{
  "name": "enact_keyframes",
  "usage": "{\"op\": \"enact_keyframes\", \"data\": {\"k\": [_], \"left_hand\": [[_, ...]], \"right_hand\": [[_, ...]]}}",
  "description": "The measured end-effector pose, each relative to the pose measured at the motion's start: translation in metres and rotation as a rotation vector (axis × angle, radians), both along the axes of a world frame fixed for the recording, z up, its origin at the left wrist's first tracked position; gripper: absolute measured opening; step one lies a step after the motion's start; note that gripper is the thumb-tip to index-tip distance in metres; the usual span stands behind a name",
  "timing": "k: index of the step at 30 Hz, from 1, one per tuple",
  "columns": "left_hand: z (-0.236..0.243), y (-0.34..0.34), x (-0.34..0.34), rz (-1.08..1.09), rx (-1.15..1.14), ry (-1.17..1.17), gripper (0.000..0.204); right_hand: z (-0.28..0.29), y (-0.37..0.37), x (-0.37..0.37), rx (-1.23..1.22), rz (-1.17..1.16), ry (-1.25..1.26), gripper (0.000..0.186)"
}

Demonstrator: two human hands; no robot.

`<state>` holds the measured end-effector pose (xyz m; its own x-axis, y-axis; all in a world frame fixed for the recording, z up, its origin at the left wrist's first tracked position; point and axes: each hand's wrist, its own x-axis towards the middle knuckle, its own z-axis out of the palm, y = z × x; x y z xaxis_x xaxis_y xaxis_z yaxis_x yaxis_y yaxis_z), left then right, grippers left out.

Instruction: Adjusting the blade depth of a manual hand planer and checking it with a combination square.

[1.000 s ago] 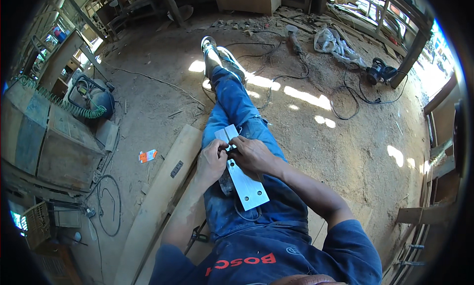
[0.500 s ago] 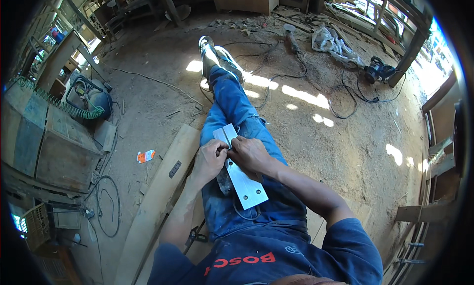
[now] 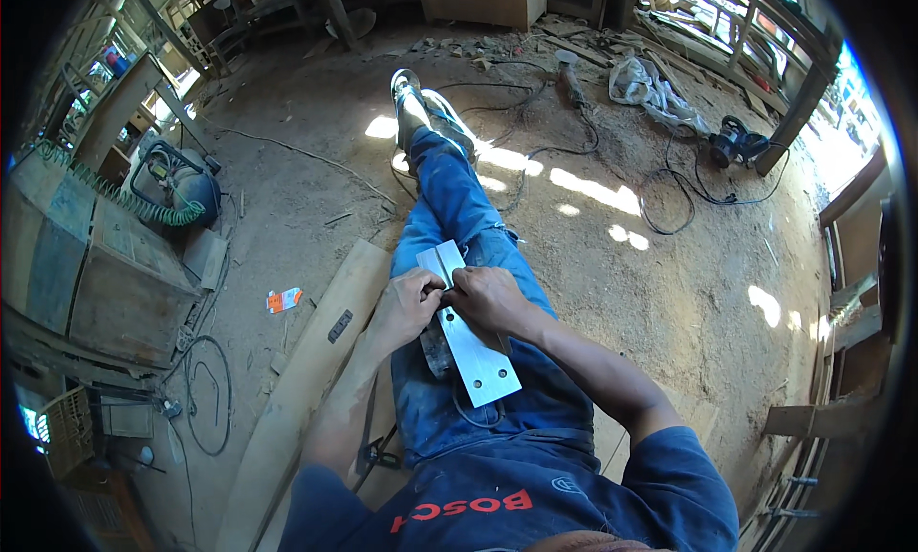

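Observation:
Across my thighs lies a long silver metal plate (image 3: 475, 354) with screw holes and a slot across its far part. It looks like the sole of an upturned electric planer, with a dark body (image 3: 437, 349) beneath its left edge and a cable (image 3: 475, 424) looping out at the near end. My left hand (image 3: 414, 299) is closed at the plate's left edge near the slot. Opposite it, my right hand (image 3: 486, 298) is closed over the plate, its fingertips meeting those of the left. Whatever the fingers pinch is hidden between them.
Beside my left leg lies a long wooden board (image 3: 311, 380) with a dark mortise. An orange and white packet (image 3: 284, 300) is on the dirt floor. An air compressor (image 3: 177, 184) stands at left. A corded power tool (image 3: 734, 143), cables and a plastic bag (image 3: 654, 91) lie far right.
Both hands stay together at the slot, with only slight finger movement. The view has shifted a little; the plate rests in the same place on my lap.

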<state>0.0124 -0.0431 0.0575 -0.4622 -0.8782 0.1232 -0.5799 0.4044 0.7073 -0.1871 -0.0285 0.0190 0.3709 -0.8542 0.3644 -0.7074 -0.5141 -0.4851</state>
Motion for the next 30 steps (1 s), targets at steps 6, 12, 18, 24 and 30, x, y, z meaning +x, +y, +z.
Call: {"op": "enact_keyframes", "data": {"k": [6,12,18,24,30], "left_hand": [[-0.008,-0.003,-0.001,-0.033,-0.022,-0.010,0.014],[-0.005,-0.002,-0.007,0.008,-0.026,-0.016,0.013],[0.020,0.001,-0.024,0.013,-0.004,-0.285,0.014],[0.000,-0.016,-0.023,-0.149,-0.206,-0.344,0.016],[-0.011,-0.029,-0.008,-0.383,-0.231,-0.112,0.018]], "right_hand": [[0.000,0.001,-0.004,-0.054,0.035,-0.055,0.019],[0.002,0.003,-0.004,-0.042,-0.046,-0.011,0.021],[0.016,0.009,-0.033,0.166,-0.104,-0.410,0.022],[0.013,0.021,-0.052,0.267,-0.172,-0.581,0.021],[-0.018,0.028,-0.057,0.308,-0.267,-0.674,0.019]]}}
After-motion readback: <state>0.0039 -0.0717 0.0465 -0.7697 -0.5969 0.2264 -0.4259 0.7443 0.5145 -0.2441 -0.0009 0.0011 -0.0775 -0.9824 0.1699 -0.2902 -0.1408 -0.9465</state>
